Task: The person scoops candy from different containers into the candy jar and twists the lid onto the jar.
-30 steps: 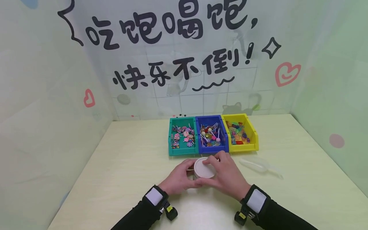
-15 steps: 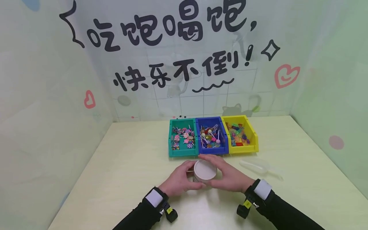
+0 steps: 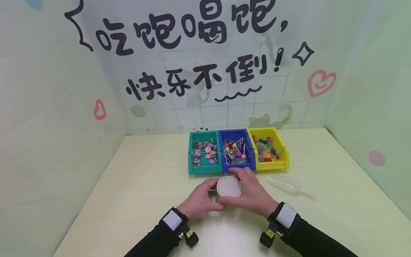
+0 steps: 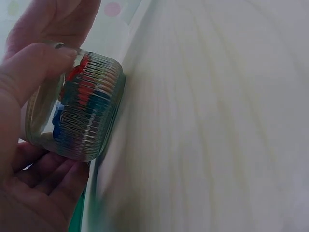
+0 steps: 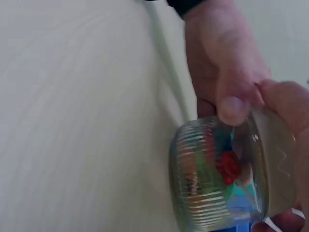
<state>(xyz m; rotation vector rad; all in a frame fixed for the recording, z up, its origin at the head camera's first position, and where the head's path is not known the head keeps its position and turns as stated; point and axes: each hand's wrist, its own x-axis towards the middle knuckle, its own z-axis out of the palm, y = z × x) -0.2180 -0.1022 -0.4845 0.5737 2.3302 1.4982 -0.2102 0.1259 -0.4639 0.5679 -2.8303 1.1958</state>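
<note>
A ribbed glass jar [image 4: 91, 106] with a pale round lid [image 3: 229, 186] stands upright on the table, in front of the bins. Colourful small pieces, one of them red [image 5: 228, 166], show through its glass. My left hand [image 3: 200, 201] grips the jar's body from the left, thumb in front and fingers behind. From the other side my right hand [image 3: 252, 192] holds the lid by its rim, with the thumb along the near edge and the index finger reaching round the back. The lid sits over the jar's mouth.
Behind the hands three bins stand in a row: green [image 3: 205, 170] with swirl lollipops, blue [image 3: 239, 167] with stick candies, and yellow [image 3: 273, 165] with bright gem-like pieces. A clear plastic scoop [image 3: 287, 185] lies to the right. Printed walls enclose the table.
My right hand's index finger lay on top of the lid, then the hand spread and swung round; now its fingers are back about the rim. My left hand has kept its hold.
</note>
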